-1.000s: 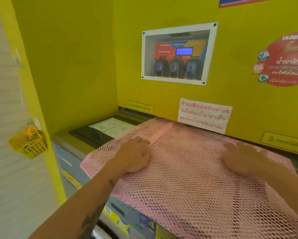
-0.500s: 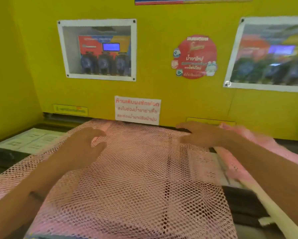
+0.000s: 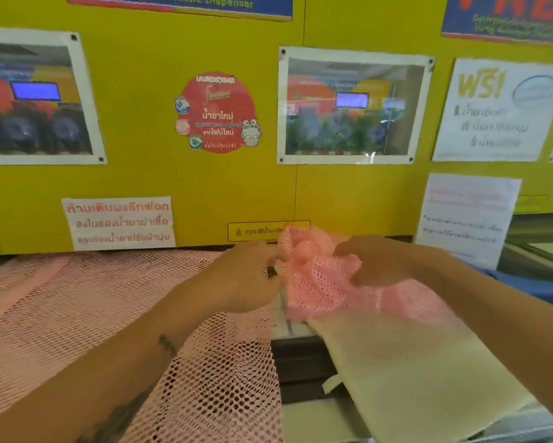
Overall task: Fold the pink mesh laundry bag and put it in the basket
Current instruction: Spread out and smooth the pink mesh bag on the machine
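**Second pink mesh bag gathered up off the machine tops**

Between the two sets of fingers, close to the yellow wall (image 3: 205, 187), a bunched pink mesh laundry bag (image 3: 316, 270) is lifted in a crumpled wad. The left hand (image 3: 246, 279) appears to pinch its near edge, though blur hides the fingertips; the right hand (image 3: 377, 263) curls its fingers round the far side of the bunch. Holding it from both sides likely serves to find the edges before shaking it flat for folding.

Left of the left-hand fingers, another pink mesh sheet (image 3: 77, 314) lies spread flat, open honeycomb netting, limp and see-through. Below the right-hand fingers lies a cream cloth piece (image 3: 412, 372), finer and smoother in weave. Just beyond the right wrist, something blue (image 3: 531, 286) shows, too blurred to name. No basket is in view.
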{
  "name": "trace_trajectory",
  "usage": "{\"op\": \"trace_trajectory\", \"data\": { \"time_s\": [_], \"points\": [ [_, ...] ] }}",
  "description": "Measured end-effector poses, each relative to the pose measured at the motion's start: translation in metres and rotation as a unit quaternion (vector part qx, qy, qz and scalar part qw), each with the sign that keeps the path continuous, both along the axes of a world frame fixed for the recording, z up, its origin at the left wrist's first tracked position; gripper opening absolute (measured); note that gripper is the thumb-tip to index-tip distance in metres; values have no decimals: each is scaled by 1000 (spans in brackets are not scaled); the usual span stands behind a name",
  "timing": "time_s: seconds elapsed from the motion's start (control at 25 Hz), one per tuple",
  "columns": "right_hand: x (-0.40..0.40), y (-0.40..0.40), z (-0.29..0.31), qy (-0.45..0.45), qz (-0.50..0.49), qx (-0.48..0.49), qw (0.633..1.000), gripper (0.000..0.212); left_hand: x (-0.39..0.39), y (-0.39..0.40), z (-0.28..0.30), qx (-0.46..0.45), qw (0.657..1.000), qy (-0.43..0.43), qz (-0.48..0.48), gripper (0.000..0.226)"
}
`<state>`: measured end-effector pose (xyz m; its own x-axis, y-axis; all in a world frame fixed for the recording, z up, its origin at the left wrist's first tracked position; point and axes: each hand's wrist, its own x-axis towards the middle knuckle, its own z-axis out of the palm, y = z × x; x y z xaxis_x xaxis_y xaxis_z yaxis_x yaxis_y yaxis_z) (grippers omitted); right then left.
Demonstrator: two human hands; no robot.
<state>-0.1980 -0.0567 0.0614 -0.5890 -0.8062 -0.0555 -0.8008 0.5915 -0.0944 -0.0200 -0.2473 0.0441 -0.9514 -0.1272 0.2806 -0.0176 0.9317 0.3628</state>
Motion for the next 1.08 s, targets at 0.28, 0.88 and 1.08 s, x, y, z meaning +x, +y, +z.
{"op": "trace_trajectory", "data": {
  "time_s": [0.28, 0.88, 1.08],
  "points": [
    [-58, 29, 15, -110, 36, 65, 991, 106, -48, 48, -32, -44, 997, -63, -13, 54],
    [-50, 6, 63, -55, 208, -355, 910, 36, 8, -28, 41, -119, 920, 270, 257, 33],
    [-47, 0, 59, -47, 183, -156, 969, 38, 24, -37, 41, -107, 934, 248, 236, 26]
  ]
}}
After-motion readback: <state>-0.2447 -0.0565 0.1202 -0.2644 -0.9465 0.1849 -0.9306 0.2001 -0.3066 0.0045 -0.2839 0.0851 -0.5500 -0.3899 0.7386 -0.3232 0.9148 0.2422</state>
